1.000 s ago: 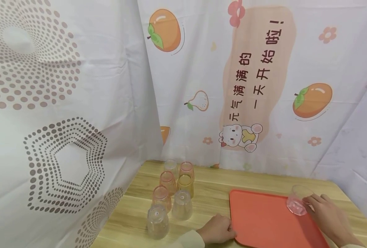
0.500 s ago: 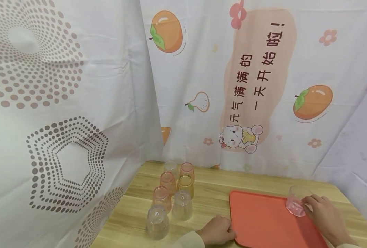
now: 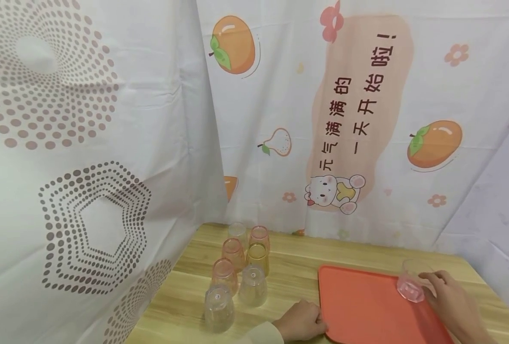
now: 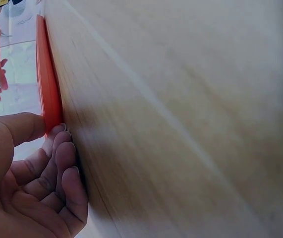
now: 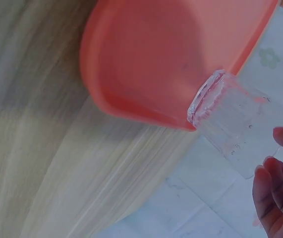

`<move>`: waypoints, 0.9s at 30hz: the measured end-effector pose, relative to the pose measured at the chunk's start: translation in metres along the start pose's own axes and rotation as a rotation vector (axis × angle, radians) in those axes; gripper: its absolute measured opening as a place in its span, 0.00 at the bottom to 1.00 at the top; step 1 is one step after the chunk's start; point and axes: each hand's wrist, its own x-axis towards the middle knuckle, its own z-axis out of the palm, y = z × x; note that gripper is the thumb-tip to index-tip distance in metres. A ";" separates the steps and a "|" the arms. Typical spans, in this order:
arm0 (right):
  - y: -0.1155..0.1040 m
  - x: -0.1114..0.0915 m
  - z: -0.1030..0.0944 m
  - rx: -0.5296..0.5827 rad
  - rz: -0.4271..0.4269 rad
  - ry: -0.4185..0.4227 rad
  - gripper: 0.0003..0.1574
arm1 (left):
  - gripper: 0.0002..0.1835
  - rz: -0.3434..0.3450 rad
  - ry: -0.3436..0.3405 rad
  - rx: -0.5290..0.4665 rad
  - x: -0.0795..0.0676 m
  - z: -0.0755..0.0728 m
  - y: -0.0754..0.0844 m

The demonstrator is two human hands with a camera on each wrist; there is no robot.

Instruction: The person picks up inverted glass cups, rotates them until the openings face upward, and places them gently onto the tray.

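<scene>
An orange-red tray point(image 3: 366, 306) lies on the wooden table. My left hand point(image 3: 299, 321) pinches its near-left edge; in the left wrist view the thumb point(image 4: 29, 124) is on the rim, with the other fingers curled below. At the tray's far-right end stands a clear, upright tumbler point(image 3: 410, 286), its thick base over the tray. My right hand point(image 3: 452, 303) is at the tumbler's right side. In the right wrist view, its thumb and fingertips point(image 5: 263, 173) meet the tumbler's rim from two sides, with a small gap between them.
Several upside-down tumblers stand at the left: clear ones point(image 3: 219, 310), pink ones point(image 3: 224, 276) and a yellow one point(image 3: 257, 260). Printed curtains point(image 3: 280, 95) hang behind the table and along its left side point(image 3: 108, 200). A pale curtain point(image 3: 495, 210) closes off the right.
The right hand's index finger has risen slightly and spread a little from the thumb. The tumbler, the tray and the left hand have stayed in place. The head view has shifted slightly.
</scene>
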 end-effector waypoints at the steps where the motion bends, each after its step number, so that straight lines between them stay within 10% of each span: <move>1: 0.000 -0.001 -0.001 0.002 0.002 0.006 0.22 | 0.28 0.000 0.000 0.000 -0.001 0.000 0.001; 10: -0.012 -0.005 -0.007 0.006 0.011 0.016 0.10 | 0.28 -0.011 0.012 -0.026 -0.002 0.001 0.000; 27: -0.045 -0.017 0.006 0.051 -0.054 -0.022 0.18 | 0.30 -0.013 -0.001 -0.061 -0.004 -0.003 0.005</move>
